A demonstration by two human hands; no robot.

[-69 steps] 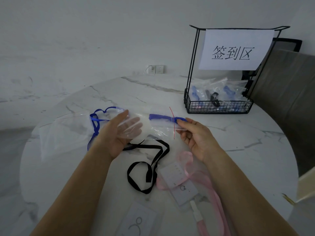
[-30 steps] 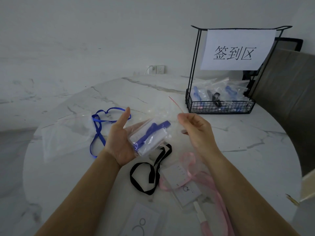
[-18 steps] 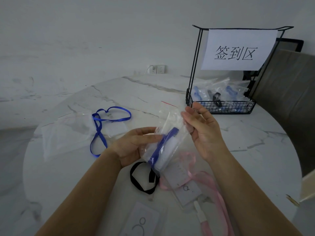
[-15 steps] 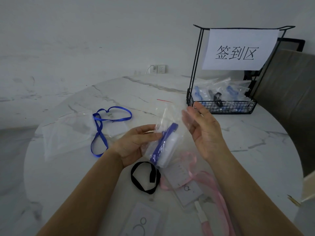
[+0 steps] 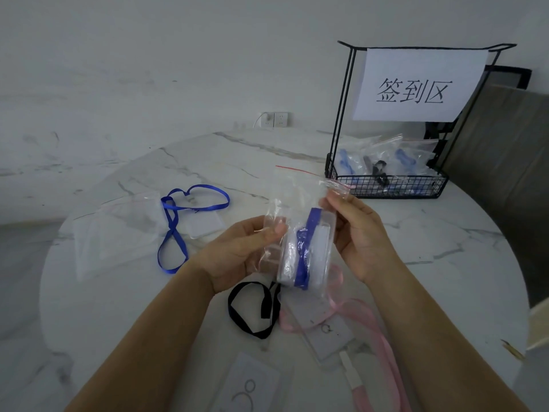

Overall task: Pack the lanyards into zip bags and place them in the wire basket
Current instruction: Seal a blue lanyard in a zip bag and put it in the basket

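I hold a clear zip bag (image 5: 300,203) with a red seal line upright above the table's middle; a rolled blue lanyard with its card holder (image 5: 306,251) sits in its lower part. My left hand (image 5: 237,251) pinches the bag's left side between thumb and fingers. My right hand (image 5: 359,236) grips the right side and the top corner near the seal. The black wire basket (image 5: 386,185) stands at the back right with several packed bags inside.
On the marble table (image 5: 445,263) lie a loose blue lanyard (image 5: 175,221), empty clear bags (image 5: 116,230) at the left, a black lanyard (image 5: 252,307), a pink lanyard with badge (image 5: 356,331), and a card (image 5: 249,385) near me. A paper sign (image 5: 416,84) hangs on the basket frame.
The bag with the blue lanyard has turned from lying flat across my hands to standing upright. My right hand moved from the seal end to the bag's right side.
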